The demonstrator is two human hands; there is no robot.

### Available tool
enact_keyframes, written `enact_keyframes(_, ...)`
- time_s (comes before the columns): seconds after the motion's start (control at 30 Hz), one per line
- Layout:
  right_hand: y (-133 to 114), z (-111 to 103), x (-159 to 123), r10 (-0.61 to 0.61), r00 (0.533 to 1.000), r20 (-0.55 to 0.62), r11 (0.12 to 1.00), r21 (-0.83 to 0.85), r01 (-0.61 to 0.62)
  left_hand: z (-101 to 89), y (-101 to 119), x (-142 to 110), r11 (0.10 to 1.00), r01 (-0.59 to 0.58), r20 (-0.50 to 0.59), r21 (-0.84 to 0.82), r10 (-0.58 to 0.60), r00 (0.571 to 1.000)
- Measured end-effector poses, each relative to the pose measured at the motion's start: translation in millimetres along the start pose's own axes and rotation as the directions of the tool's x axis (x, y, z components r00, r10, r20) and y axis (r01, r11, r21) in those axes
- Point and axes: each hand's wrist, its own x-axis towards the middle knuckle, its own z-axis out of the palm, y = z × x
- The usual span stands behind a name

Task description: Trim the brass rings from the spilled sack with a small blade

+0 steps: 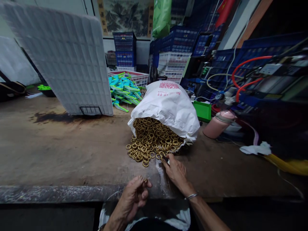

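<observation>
A white woven sack (pixel 173 102) lies on its side, its mouth facing me. Brass-coloured rings (pixel 144 149) spill from it onto the wooden table (pixel 96 154). Just in front of the pile, my left hand (pixel 134 195) is pinched closed near the table edge, with a small brass-coloured ring (pixel 145 181) at its fingertips. My right hand (pixel 176 170) reaches to the pile's near right side. Its fingers are closed on a small dark tool (pixel 166 159), whose tip lies against the rings; its exact kind is unclear.
A tall white padded panel (pixel 72 64) stands at left in a wire stand (pixel 90 110). Behind the sack are teal and green pieces (pixel 125 89). To the right are a green tray (pixel 202 111), a pink bottle (pixel 218 125) and a machine with red hoses (pixel 250 61).
</observation>
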Motion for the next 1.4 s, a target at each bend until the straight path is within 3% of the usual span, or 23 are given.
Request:
enact_keyframes(0.2, 0.1, 2.9, -1.5, -0.01, 1.0, 0.025, 0.999, -0.038, 0.011, -2.7, 1.6, 1.4, 0.994, 0.039, 0.03, -0.105, -0.036, 0.999)
enact_keyframes(0.5, -3.3, 8.2, -8.4, -0.131, 0.99, -0.041, 0.979, 0.153, 0.136, -9.0, -5.9, 8.2, 0.983, 0.046, -0.027, -0.175, -0.052, 0.998)
enact_keyframes(0.67, -24.7, 5.8, -11.8, -0.182, 0.983, 0.028, 0.892, 0.426, 0.153, -8.7, -1.1, 11.0, 0.997, -0.074, -0.12, 0.001, 0.074, 0.99)
enact_keyframes(0.8, -42.6, -0.3, -12.5, -0.195, 0.975, 0.106, 0.769, 0.633, 0.085, -10.7, 4.7, 15.2, 0.941, -0.207, -0.201, 0.268, 0.265, 0.943)
enact_keyframes(0.93, -50.6, -0.9, -13.5, -0.246, 0.946, 0.212, 0.666, 0.746, 0.006, -12.8, 8.4, 19.5, 0.781, -0.351, -0.07, 0.517, 0.447, 0.892)
enact_keyframes(1.0, -52.0, 0.6, -14.8, -0.271, 0.922, 0.277, 0.617, 0.785, -0.055, -12.1, 9.8, 20.6, 0.714, -0.429, 0.035, 0.553, 0.494, 0.869)
enact_keyframes(1.1, -52.6, 1.9, -17.0, -0.316, 0.883, 0.348, 0.548, 0.826, -0.129, -10.1, 12.0, 20.1, 0.691, -0.489, 0.142, 0.532, 0.496, 0.857)
enact_keyframes(1.27, -52.9, 1.2, -19.9, -0.295, 0.837, 0.461, 0.521, 0.812, -0.264, -12.8, 12.7, 16.9, 0.632, -0.486, 0.197, 0.604, 0.473, 0.859)
enact_keyframes(1.4, -53.9, 5.2, -20.8, -0.28, 0.839, 0.466, 0.522, 0.808, -0.274, -16.3, 10.5, 15.6, 0.577, -0.475, 0.175, 0.664, 0.498, 0.85)
